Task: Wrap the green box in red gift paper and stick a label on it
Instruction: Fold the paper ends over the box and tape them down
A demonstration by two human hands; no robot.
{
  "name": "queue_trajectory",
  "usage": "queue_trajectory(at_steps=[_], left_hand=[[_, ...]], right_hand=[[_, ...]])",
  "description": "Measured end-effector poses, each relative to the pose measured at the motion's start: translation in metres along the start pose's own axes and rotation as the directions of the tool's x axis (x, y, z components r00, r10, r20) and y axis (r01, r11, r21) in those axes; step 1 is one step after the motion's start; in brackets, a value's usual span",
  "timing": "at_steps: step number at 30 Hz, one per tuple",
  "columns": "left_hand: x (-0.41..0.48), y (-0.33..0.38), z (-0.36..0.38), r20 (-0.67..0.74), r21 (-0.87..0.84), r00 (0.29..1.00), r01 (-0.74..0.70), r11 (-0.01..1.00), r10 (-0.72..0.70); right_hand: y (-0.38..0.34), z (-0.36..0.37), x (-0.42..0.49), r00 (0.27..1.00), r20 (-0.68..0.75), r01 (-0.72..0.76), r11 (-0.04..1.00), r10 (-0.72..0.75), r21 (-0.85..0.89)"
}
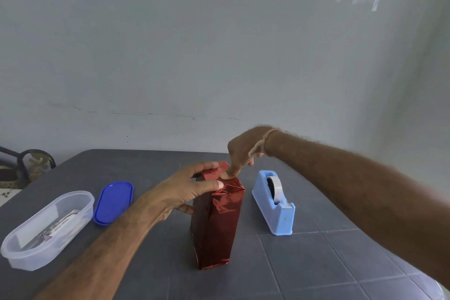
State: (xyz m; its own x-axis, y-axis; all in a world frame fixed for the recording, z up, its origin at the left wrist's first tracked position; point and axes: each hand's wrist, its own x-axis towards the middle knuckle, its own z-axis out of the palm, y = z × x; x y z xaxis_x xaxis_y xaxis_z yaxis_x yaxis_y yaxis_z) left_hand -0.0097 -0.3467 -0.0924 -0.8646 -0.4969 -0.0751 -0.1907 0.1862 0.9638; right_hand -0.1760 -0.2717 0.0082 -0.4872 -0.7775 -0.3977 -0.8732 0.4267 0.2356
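Folding down the top flaps looks to be the step in hand: the box in red gift paper (pixel 218 217) stands upright on end near the middle of the grey table (pixel 316 263), fully covered, no green showing. The left hand (pixel 192 192) grips the upper left side, thumb laid across the near top edge and fingers over the far edge. The right hand (pixel 243 151) comes from above with one fingertip pressed on the folded top, the rest of its fingers loosely curled.

To do this well, I judge the left hand should keep the tall parcel steady while the right finger creases the flap flat toward the centre, holding it until tape goes on; foil paper tends to spring back.

A blue tape dispenser (pixel 274 202) sits just right of the parcel, apart from it, an easy reach. On the left lie a blue lid (pixel 113 202) and, nearer, a clear plastic container (pixel 46 229) with something pale inside, perhaps labels; I cannot tell. Near the parcel the table is bare, giving room to lay it down. The left table edge runs close by the container.
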Motion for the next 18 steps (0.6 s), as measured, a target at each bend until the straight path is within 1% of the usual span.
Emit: queue_trajectory(at_steps=[3,7,9,11,15,18], left_hand=[[0.0,-0.001,-0.001,-0.002,-0.006,1.0,-0.011,1.0,0.011],[0.0,-0.003,-0.001,-0.014,-0.02,1.0,-0.026,0.999,0.026],[0.0,-0.003,-0.002,-0.015,-0.03,1.0,-0.024,0.999,0.023],[-0.002,-0.003,-0.004,-0.008,-0.033,1.0,-0.015,0.999,0.015],[-0.003,-0.001,-0.003,-0.011,-0.017,1.0,-0.019,1.0,0.019],[-0.004,0.001,-0.001,-0.017,-0.002,1.0,-0.023,1.0,0.023]], right_hand=[[0.012,0.006,-0.001,0.998,0.029,0.045,0.971,-0.053,0.233],[0.025,0.015,-0.002,0.995,0.024,0.073,0.893,-0.093,0.444],[0.028,0.018,-0.006,0.995,-0.011,0.093,0.84,-0.103,0.534],[0.028,0.025,-0.006,0.994,-0.053,0.105,0.782,-0.092,0.614],[0.022,0.045,0.003,0.995,-0.091,0.085,0.713,-0.029,0.696],[0.018,0.055,-0.001,0.994,-0.108,0.097,0.596,-0.018,0.797]])
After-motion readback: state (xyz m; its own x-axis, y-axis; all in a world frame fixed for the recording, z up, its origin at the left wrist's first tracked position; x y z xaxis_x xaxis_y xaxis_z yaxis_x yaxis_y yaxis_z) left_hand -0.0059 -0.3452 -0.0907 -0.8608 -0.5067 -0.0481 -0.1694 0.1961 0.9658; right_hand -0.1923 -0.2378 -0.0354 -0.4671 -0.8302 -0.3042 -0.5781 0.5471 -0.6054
